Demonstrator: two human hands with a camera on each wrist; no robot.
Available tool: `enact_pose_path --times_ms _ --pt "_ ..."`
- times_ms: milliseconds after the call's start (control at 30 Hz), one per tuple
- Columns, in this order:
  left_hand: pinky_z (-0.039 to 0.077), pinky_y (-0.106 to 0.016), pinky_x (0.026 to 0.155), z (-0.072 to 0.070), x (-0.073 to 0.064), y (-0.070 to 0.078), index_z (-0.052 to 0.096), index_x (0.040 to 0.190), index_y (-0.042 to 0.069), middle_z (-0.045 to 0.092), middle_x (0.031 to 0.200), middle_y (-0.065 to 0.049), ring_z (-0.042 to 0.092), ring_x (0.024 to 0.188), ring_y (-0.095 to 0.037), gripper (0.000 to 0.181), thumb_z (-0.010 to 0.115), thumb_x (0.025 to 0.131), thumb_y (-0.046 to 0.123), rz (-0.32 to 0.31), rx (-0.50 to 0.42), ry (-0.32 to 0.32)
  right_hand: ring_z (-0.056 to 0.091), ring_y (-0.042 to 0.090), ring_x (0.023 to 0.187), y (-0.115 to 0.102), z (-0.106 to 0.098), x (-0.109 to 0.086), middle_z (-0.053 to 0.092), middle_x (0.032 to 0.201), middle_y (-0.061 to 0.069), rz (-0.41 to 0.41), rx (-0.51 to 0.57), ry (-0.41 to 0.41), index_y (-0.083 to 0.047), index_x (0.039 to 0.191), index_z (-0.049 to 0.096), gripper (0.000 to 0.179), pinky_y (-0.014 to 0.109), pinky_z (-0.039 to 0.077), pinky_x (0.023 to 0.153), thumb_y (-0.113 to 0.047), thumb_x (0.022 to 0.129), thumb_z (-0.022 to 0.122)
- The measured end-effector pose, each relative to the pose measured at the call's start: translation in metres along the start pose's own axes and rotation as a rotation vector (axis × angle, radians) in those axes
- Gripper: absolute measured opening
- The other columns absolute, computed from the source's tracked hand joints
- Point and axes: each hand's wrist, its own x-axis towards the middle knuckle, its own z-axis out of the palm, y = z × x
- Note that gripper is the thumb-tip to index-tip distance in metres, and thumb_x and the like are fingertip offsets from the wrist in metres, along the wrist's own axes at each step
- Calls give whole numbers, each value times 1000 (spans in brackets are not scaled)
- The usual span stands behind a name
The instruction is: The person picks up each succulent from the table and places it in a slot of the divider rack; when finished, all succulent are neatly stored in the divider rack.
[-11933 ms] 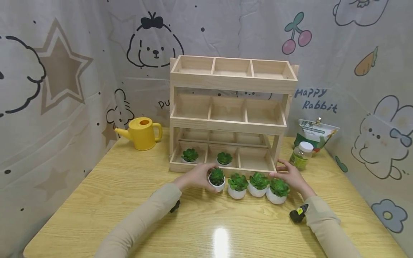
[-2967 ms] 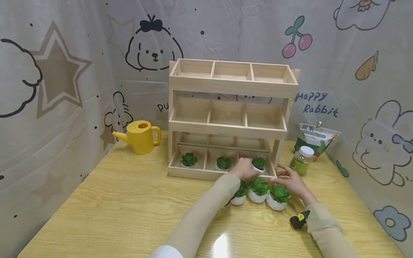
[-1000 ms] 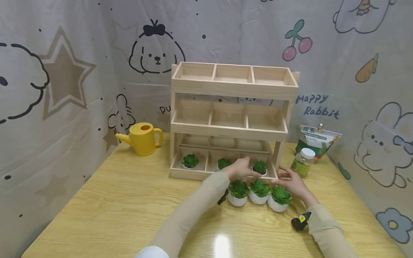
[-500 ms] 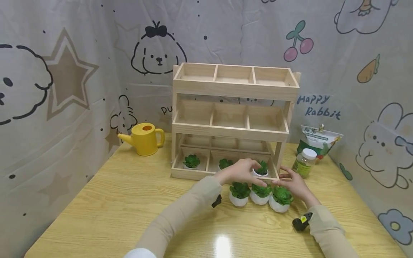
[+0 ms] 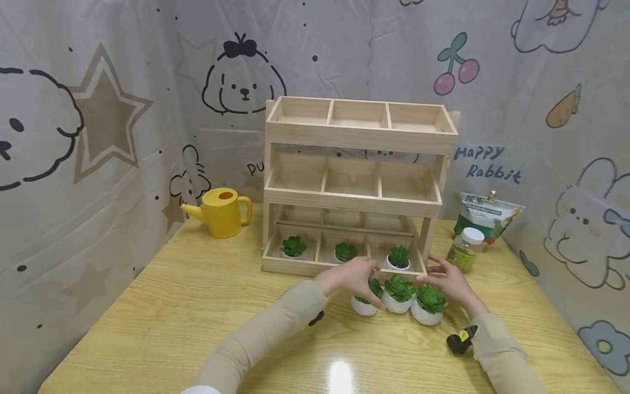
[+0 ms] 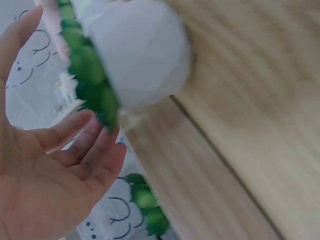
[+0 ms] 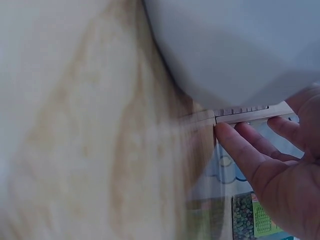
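Note:
My left hand (image 5: 351,276), its fingers spread and holding nothing, reaches over a potted succulent (image 5: 364,306) in front of the wooden shelf (image 5: 361,197). In the left wrist view its fingers lie close to the leaves of a white-potted succulent (image 6: 140,55). To the right on the table stand two more, a middle succulent (image 5: 398,293) and a right one (image 5: 429,305). Each bottom compartment holds one: left succulent (image 5: 293,247), centre succulent (image 5: 345,252), right succulent (image 5: 398,258). My right hand (image 5: 450,282) rests extended fingertips at the shelf's lower right corner, beside a white pot (image 7: 240,50).
A yellow watering can (image 5: 221,213) stands left of the shelf. To the right are a white-capped jar (image 5: 465,250) and a clipped bag (image 5: 487,216). The upper two tiers hold no pots. Printed curtains (image 5: 315,33) enclose the table (image 5: 197,306).
A succulent went from the table into the bottom right compartment, carried by my left hand. That hand then let go and drew back left and towards me, over the leftmost front pot. My right hand stayed.

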Motion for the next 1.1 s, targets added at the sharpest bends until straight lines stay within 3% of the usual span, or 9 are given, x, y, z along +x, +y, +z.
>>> enact_pose_path --times_ms 233,500,667,867,1100 --pt "47 -25 96 15 -7 -11 46 134 6 57 128 -7 54 118 -20 85 83 68 45 -20 -46 -25 60 40 109 -1 1 0 50 129 36 9 -3 -2 5 148 22 83 40 53 82 -29 89 69" --pt "46 -18 90 18 -12 -19 48 130 5 58 125 -6 57 111 -14 79 86 67 35 40 -106 -28 58 42 112 -1 1 0 49 130 36 21 -16 -4 5 148 22 84 44 53 83 -31 89 69" --pt "46 -16 89 22 -15 -29 49 125 6 61 119 -5 59 105 -10 77 89 64 29 67 -161 -6 58 42 113 -1 1 -1 50 130 36 22 -20 -6 5 148 22 83 44 53 84 -31 89 69" --pt "46 -17 89 29 -16 -38 50 124 7 63 116 -2 58 101 -8 75 90 63 25 26 -240 39 59 41 110 0 0 -1 51 129 36 13 -18 -2 5 148 23 83 42 53 82 -29 89 69" --pt "47 -17 86 32 -16 -43 54 119 8 63 110 0 58 97 -6 70 90 63 27 29 -277 57 59 41 111 0 1 -1 50 129 36 10 -17 2 5 148 24 82 41 53 82 -29 89 69"
